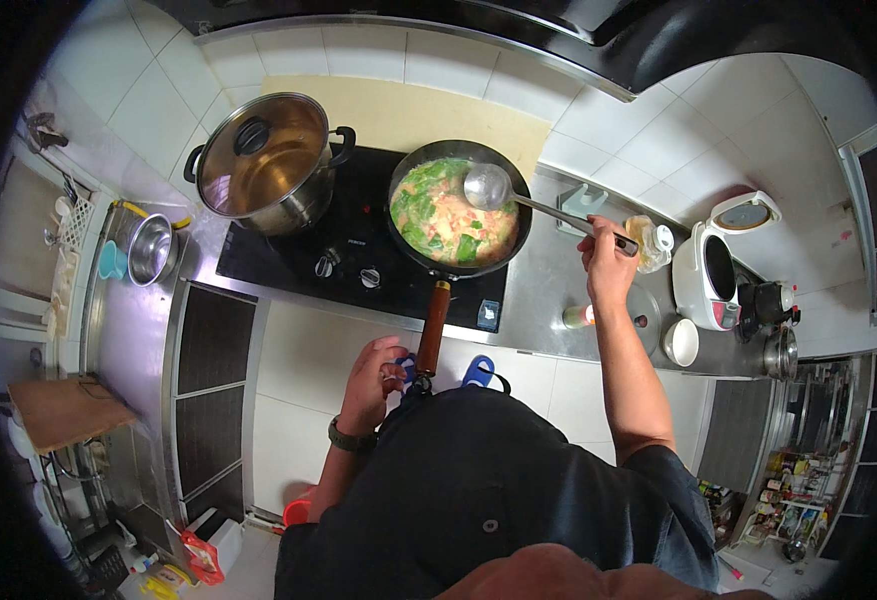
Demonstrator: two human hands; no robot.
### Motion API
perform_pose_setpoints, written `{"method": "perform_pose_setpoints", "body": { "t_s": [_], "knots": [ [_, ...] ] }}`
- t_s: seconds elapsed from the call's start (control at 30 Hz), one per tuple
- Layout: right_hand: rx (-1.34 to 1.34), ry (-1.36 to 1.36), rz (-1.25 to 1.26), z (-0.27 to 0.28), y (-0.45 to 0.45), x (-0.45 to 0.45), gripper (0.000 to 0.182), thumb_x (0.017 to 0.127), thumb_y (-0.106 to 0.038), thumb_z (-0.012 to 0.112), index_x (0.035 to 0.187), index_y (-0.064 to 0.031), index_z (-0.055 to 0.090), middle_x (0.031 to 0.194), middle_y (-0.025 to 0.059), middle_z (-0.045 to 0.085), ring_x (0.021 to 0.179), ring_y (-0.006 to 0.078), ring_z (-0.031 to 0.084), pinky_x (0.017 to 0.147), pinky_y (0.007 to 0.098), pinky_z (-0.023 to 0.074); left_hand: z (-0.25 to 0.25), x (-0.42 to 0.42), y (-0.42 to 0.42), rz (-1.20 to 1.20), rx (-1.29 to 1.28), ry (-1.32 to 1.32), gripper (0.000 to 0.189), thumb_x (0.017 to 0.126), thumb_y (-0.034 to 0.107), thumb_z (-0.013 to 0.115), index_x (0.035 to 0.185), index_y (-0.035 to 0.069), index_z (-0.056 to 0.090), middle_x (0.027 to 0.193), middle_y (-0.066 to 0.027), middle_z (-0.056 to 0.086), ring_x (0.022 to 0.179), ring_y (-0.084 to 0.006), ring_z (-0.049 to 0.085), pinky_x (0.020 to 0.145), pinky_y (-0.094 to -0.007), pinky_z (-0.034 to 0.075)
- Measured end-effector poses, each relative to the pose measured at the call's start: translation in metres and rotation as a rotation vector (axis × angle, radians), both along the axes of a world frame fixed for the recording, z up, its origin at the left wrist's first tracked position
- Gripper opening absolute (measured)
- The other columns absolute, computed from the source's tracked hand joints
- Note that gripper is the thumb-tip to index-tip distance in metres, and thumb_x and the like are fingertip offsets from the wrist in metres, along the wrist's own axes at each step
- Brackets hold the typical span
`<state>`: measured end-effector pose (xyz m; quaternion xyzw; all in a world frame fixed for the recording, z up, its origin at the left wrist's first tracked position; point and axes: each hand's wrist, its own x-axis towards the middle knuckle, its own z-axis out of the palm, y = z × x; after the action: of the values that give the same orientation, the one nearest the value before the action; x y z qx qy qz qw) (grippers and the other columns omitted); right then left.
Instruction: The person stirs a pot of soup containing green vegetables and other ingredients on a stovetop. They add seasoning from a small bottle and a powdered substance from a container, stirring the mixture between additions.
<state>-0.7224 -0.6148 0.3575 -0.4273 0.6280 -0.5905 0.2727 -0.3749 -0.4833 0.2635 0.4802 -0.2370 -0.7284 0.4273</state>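
My right hand (608, 259) grips the handle of a steel ladle (488, 187), whose bowl is over the far right part of a dark frying pan (522, 238). Inside the pan is a wet mix of green leaves and reddish pieces, a soup or stew (449, 206). The pan's wooden handle (433, 326) points toward my body. Close to the left of that handle, my left hand (375, 373) is held with fingers bent and apart, and nothing shows in it. The pan sits on a black stove (423, 292) with two knobs.
Left of the pan stands a large steel pot (288, 202) with a glass lid. A rice cooker (701, 277) with its lid up, a white bowl (681, 342) and a glass lid (647, 330) are on the right counter. A steel basin (151, 251) is at left.
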Motion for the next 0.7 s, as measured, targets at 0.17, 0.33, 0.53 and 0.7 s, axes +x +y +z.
{"method": "perform_pose_setpoints", "body": {
  "t_s": [0.17,0.33,0.53,0.7],
  "knots": [
    [-0.257,0.568,0.162,-0.034,0.0,-0.007,0.016,0.088,-0.011,0.069,0.102,-0.0028,0.072,0.082,0.01,0.072,0.067,0.0175,0.067,0.058,0.0295,0.0517,0.005,-0.014,-0.004,-0.026,-0.031,-0.022,0.034,0.104,0.033,0.047,0.126,0.009,0.056,0.108,-0.0039,0.064,0.081,-0.0092,0.056,0.067,-0.0247,0.047],
    [-0.266,0.884,0.458,-0.015,-0.008,0.039,0.023,0.085,-0.008,0.072,0.107,-0.0063,0.068,0.08,0.0124,0.067,0.067,0.0284,0.065,0.06,0.0387,0.0543,0.022,-0.03,-0.012,-0.104,0.01,0.05,0.034,0.105,0.031,0.046,0.128,0.006,0.053,0.105,-0.0057,0.066,0.078,-0.0093,0.058,0.065,-0.0237,0.047],
    [-0.239,1.09,0.697,-0.034,-0.037,0.069,0.038,0.081,-0.015,0.071,0.117,-0.0077,0.062,0.086,0.0143,0.062,0.083,0.0349,0.064,0.076,0.0445,0.0522,0.033,-0.043,-0.015,-0.227,-0.048,-0.031,0.035,0.105,0.029,0.044,0.129,0.004,0.049,0.099,-0.0073,0.067,0.072,-0.011,0.06,0.059,-0.0246,0.048],
    [-0.373,1.146,0.893,-0.015,-0.03,0.071,0.023,0.088,-0.019,0.068,0.108,-0.0078,0.065,0.076,0.0108,0.058,0.071,0.0327,0.063,0.067,0.0427,0.0524,0.032,-0.043,-0.015,-0.233,-0.062,0.009,0.032,0.105,0.027,0.044,0.126,0.004,0.05,0.092,-0.0058,0.065,0.066,-0.0108,0.057,0.055,-0.0253,0.046]
  ]
}}
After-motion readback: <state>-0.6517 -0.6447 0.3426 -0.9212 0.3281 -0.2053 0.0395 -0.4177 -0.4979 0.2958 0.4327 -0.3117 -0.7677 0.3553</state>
